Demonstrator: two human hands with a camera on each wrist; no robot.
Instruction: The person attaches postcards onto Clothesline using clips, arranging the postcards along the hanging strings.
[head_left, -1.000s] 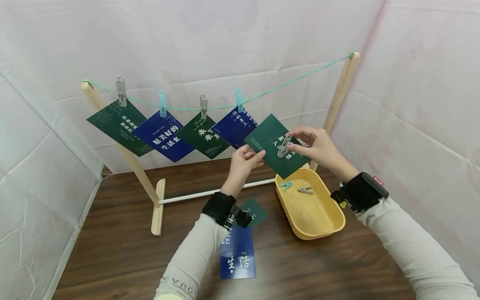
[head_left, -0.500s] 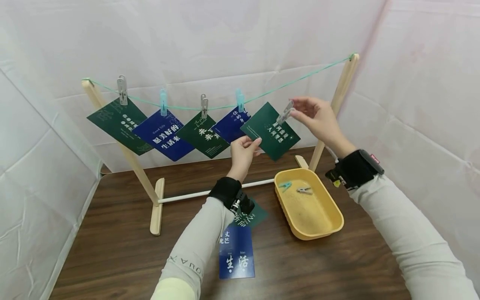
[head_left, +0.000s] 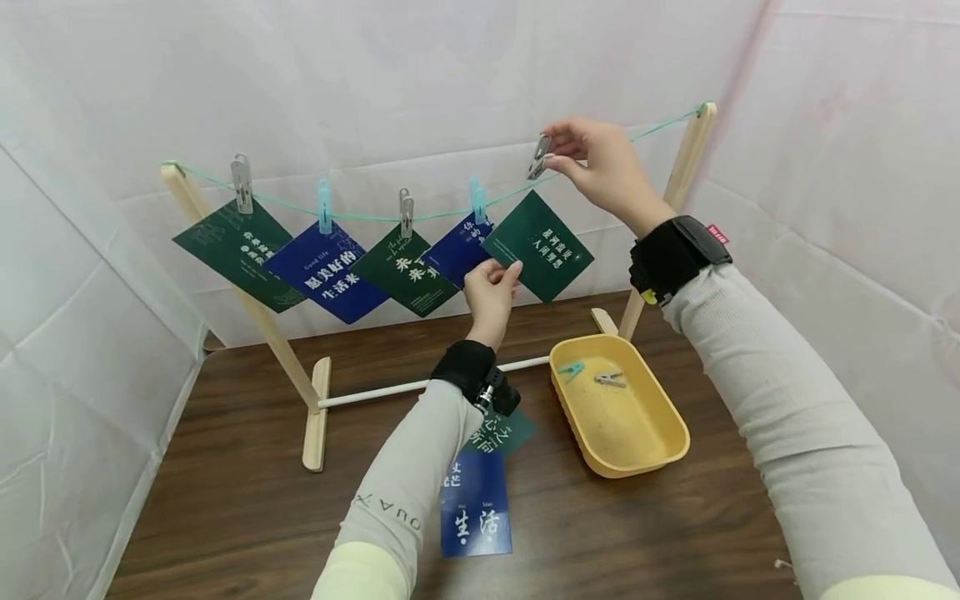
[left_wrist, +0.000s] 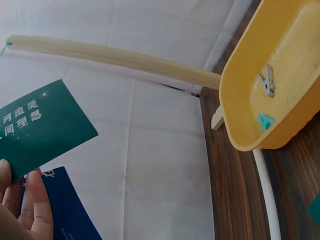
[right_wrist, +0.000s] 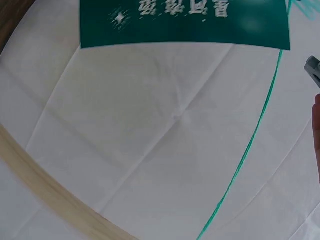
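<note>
My left hand (head_left: pixel 489 302) pinches a green card (head_left: pixel 542 246) by its left corner, thumb in front. The card's top corner lies close below the green string (head_left: pixel 663 127). Above that corner, my right hand (head_left: pixel 600 167) pinches a grey clothespin (head_left: pixel 539 157) between thumb and fingers, its lower end near the string. In the right wrist view only the clothespin's tip (right_wrist: pixel 313 70) and part of a finger show at the edge. A blue card (head_left: pixel 457 250), hanging from a light blue clothespin (head_left: pixel 477 200), is partly behind my left hand and the green card.
More green and blue cards (head_left: pixel 326 275) hang from clothespins further left. Wooden posts (head_left: pixel 690 158) bear the string, joined low down by a white rod (head_left: pixel 375 394). A yellow basket (head_left: pixel 678 437) holds two clothespins (head_left: pixel 610 380). Cards (head_left: pixel 476 529) lie on the brown table (head_left: pixel 225 500).
My right hand has risen leftward with the clothespin, from in front of the card to above the string. My left hand has raised the green card toward the string.
</note>
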